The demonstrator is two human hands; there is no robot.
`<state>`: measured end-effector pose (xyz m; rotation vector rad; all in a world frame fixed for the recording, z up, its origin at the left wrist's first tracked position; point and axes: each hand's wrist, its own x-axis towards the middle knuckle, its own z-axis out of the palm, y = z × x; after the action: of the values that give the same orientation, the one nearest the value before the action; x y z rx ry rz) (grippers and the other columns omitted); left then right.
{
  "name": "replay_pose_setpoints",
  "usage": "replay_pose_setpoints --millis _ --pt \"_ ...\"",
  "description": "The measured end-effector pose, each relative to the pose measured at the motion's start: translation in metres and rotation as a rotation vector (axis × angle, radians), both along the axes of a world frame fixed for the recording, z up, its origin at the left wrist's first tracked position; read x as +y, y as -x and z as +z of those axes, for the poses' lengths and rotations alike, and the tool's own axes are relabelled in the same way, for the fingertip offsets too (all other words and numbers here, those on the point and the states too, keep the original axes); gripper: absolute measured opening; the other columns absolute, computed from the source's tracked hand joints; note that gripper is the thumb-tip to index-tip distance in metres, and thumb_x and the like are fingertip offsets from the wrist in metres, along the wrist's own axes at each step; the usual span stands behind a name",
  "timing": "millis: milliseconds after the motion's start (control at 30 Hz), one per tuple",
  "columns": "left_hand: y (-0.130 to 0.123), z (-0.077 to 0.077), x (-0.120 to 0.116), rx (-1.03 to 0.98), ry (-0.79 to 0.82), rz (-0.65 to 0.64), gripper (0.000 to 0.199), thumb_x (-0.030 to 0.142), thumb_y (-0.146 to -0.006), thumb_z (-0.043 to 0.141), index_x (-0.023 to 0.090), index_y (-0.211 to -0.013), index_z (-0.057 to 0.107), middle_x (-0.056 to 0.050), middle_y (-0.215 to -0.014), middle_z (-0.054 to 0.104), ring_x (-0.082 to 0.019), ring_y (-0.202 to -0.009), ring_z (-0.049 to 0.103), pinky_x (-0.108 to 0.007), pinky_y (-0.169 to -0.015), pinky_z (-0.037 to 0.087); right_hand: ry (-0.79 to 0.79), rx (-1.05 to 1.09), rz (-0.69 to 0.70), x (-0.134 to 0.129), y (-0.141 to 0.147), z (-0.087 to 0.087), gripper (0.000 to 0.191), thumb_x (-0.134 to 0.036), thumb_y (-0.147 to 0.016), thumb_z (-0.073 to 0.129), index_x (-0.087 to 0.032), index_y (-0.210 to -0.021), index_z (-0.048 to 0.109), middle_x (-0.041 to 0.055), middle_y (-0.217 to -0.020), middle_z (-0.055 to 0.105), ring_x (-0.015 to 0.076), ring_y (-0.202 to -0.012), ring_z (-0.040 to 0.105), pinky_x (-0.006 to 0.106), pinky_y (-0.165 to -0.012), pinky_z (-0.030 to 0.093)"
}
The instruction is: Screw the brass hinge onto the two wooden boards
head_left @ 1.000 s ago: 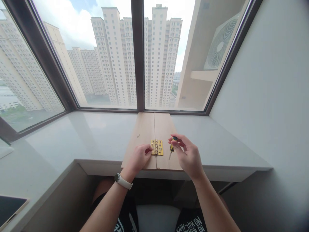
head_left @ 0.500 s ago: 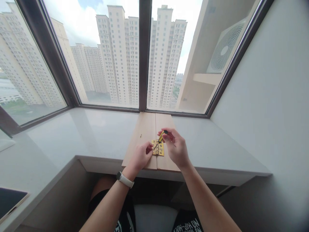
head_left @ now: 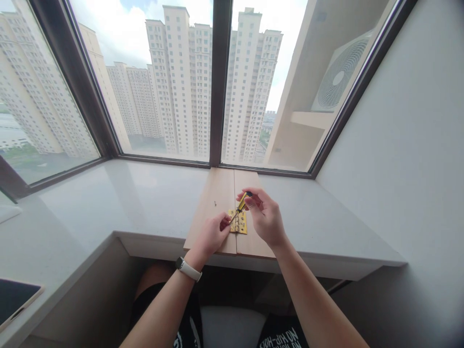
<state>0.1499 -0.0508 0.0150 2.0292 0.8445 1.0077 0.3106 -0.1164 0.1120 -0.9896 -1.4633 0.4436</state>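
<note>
A yellow-and-black screwdriver [head_left: 243, 202] is held by its handle in my right hand [head_left: 266, 215], tilted with its shaft pointing down and left. Its tip meets the fingertips of my left hand [head_left: 215, 232], which are pinched at the left leaf of a brass-coloured hinge [head_left: 242, 225]; whatever they hold there is too small to make out. The hinge lies open flat across the seam of two pale wooden boards [head_left: 222, 186]. On the left board, beyond my left hand, lies a small screw [head_left: 215, 203].
The boards rest on a white window ledge [head_left: 155, 203], running from its front edge to the dark window frame [head_left: 216, 96]. A dark flat device [head_left: 16, 299] lies at the far left. A white wall [head_left: 409, 159] bounds the right side.
My right hand and the screwdriver handle have shifted very slightly, with the shaft still angled to my left fingertips. The small screw on the left board appears turned. The camera view has moved a little.
</note>
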Motion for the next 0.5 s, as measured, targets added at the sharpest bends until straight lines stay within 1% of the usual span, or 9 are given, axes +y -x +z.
replay_pose_setpoints --millis 100,267,500 --pt "0.0003 -0.0002 0.0002 -0.004 -0.002 0.007 0.009 0.018 -0.088 0.06 0.021 -0.095 0.065 -0.003 -0.084 0.073 -0.018 -0.08 0.07 -0.028 -0.074 0.052 0.016 -0.021 0.009 0.002 -0.0008 -0.001 0.024 -0.042 -0.099 0.06 -0.025 -0.114 0.066 0.0085 -0.107 0.074 0.0235 -0.101 0.071 0.041 -0.091 0.056" --pt "0.0012 0.0041 -0.0017 -0.007 0.006 0.008 0.009 0.018 -0.087 0.06 0.021 -0.094 0.065 -0.002 -0.084 0.073 -0.019 -0.079 0.07 -0.028 -0.074 0.052 0.021 -0.018 0.013 0.005 0.0003 -0.0053 0.025 -0.043 -0.098 0.06 -0.025 -0.115 0.067 0.0085 -0.108 0.074 0.0235 -0.101 0.071 0.041 -0.092 0.056" --pt "0.0015 0.0056 -0.0018 -0.005 0.02 0.001 0.008 0.021 -0.087 0.061 0.021 -0.093 0.066 -0.003 -0.084 0.074 -0.019 -0.079 0.07 -0.028 -0.074 0.052 0.019 -0.026 0.019 0.0042 0.0022 -0.0029 0.025 -0.043 -0.099 0.06 -0.025 -0.115 0.066 0.0083 -0.107 0.074 0.0228 -0.1 0.071 0.04 -0.092 0.056"
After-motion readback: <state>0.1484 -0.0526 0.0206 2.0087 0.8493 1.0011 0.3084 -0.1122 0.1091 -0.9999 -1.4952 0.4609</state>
